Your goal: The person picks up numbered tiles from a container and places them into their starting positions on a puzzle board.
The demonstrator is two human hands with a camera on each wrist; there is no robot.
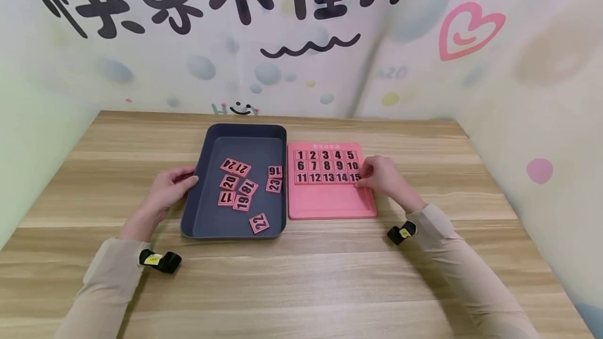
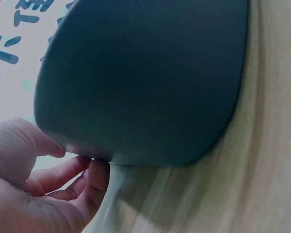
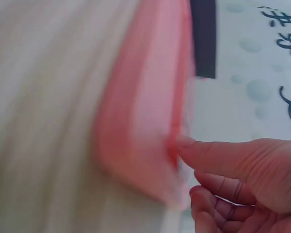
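Observation:
My left hand point(image 1: 166, 191) grips the left rim of a dark grey-blue tray point(image 1: 200, 213), thumb over the edge. In the left wrist view, the fingers point(image 2: 94, 187) bend up against the underside of the tray's wall. Inside lie several loose pink number tiles, among them 20 point(image 1: 229, 182) and 22 point(image 1: 259, 223). Beside the tray is a pink puzzle board point(image 1: 330, 203) with three rows of tiles, 1 to 15. At the right end of the third row, my right hand point(image 1: 385, 176) pinches tile 15 point(image 1: 354, 177) with thumb and finger, partly covering it.
Everything stands on a wood-grain table point(image 1: 301, 286). Tray and board sit side by side, edges close. A patterned wall point(image 1: 301, 82) with large black characters rises behind the table. A black wrist camera point(image 1: 161, 261) is strapped to the left sleeve, another point(image 1: 402, 233) to the right.

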